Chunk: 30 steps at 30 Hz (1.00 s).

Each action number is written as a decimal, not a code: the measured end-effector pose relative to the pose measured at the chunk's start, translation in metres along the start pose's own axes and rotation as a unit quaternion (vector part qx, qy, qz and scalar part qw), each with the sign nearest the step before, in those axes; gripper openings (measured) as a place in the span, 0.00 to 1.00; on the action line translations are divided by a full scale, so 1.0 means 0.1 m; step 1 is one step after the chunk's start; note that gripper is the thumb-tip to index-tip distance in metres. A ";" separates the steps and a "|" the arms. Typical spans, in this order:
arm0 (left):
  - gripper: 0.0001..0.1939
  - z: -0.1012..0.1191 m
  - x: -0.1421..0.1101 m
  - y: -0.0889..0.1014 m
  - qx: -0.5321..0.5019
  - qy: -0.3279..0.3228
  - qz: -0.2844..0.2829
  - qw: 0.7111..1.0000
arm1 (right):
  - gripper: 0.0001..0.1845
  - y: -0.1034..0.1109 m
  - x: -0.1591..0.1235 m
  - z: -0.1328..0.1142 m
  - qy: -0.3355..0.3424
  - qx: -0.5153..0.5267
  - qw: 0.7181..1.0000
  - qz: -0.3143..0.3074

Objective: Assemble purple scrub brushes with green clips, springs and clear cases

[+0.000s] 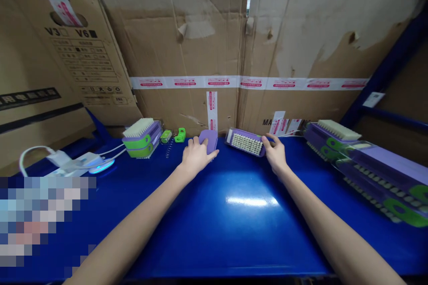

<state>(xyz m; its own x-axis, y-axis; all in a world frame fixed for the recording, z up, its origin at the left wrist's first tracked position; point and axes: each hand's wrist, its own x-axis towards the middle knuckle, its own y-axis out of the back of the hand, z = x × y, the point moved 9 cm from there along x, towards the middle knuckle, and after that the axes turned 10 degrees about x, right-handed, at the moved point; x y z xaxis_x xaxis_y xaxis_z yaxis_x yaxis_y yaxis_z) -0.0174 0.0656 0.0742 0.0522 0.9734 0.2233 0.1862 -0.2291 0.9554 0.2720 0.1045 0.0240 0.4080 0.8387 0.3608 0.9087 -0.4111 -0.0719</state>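
Light falls from overhead, leaving a white glare patch on the glossy blue table (234, 213) at six o'clock. Wide-angle bending curves the edges; brushes (377, 173) at three o'clock smear. A pixelated block covers eight o'clock.

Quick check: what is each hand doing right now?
Left hand: resting on purple piece, grip unclear.
Right hand: gripping purple brush.
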 end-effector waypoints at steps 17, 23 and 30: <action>0.39 0.03 0.40 -0.15 -0.072 0.040 0.025 0.996 | 0.21 -0.25 -0.60 -1.02 0.438 -0.219 0.869 -0.068; 0.29 0.07 0.21 0.30 -0.067 0.064 0.156 0.983 | 0.20 -0.61 -1.16 -1.32 0.623 -0.284 0.705 -0.185; 0.21 0.46 -0.03 0.39 -0.102 -0.021 0.027 0.994 | 0.11 -0.86 -1.77 -1.45 0.722 -0.278 0.587 -0.239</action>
<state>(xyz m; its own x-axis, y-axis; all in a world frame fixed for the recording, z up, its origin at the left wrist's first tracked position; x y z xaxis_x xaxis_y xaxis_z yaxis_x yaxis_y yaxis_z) 0.0352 0.0536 0.1025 0.0993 0.9572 0.2717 -0.0205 -0.2710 0.9624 0.1092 -0.0605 0.1011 -0.7465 -0.1072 0.6567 0.5567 -0.6412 0.5281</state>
